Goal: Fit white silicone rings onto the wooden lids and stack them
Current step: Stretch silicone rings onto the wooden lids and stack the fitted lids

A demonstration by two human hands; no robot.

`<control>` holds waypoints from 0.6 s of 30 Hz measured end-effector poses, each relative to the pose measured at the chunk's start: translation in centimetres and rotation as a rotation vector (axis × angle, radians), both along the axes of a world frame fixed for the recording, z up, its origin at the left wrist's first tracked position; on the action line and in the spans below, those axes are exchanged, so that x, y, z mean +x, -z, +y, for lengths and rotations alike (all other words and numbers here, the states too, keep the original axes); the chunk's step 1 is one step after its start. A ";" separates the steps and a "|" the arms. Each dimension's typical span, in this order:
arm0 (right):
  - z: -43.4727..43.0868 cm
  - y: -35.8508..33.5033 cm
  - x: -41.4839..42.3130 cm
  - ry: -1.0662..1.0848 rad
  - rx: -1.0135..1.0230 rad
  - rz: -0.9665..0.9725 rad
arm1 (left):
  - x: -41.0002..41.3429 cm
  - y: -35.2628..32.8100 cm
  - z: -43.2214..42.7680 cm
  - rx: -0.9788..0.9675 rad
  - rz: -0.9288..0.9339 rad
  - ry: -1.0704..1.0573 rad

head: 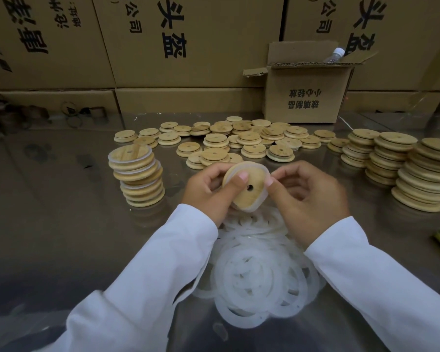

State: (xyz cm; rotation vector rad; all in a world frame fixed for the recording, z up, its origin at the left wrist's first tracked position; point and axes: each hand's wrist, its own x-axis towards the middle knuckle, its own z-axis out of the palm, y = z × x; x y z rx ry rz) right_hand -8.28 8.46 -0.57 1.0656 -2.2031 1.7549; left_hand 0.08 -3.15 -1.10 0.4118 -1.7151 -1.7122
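Lid [245, 193] (wooden, centre hole) gripped by left hand [206, 191]; right hand [308, 199] pinches white silicone ring [264, 195] at lid's edge, above pile of loose rings [259, 275].

Left hand [206, 191] holds the lid [244, 199] — right hand [313, 201] pinches its white ring [263, 171].

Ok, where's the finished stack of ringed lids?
Head view, left side: the finished stack stands just left of the left hand, near the loose lids.
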 end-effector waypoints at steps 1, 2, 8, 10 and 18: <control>0.0 0.0 0.0 0.012 -0.005 -0.011 | 0.0 0.0 -0.1 0.042 0.001 0.015; 0.0 0.0 0.0 0.025 -0.010 -0.017 | 0.0 -0.1 -0.1 0.080 0.002 0.034; 0.2 -0.1 -0.1 0.038 0.098 0.050 | 0.0 -0.1 0.2 -0.027 -0.067 0.032; 0.2 0.1 0.0 0.026 0.160 0.081 | 0.1 -0.2 0.2 -0.116 -0.085 -0.002; 0.3 -0.5 -1.0 -0.003 0.248 -0.001 | 0.2 -0.5 0.3 -0.147 -0.061 -0.034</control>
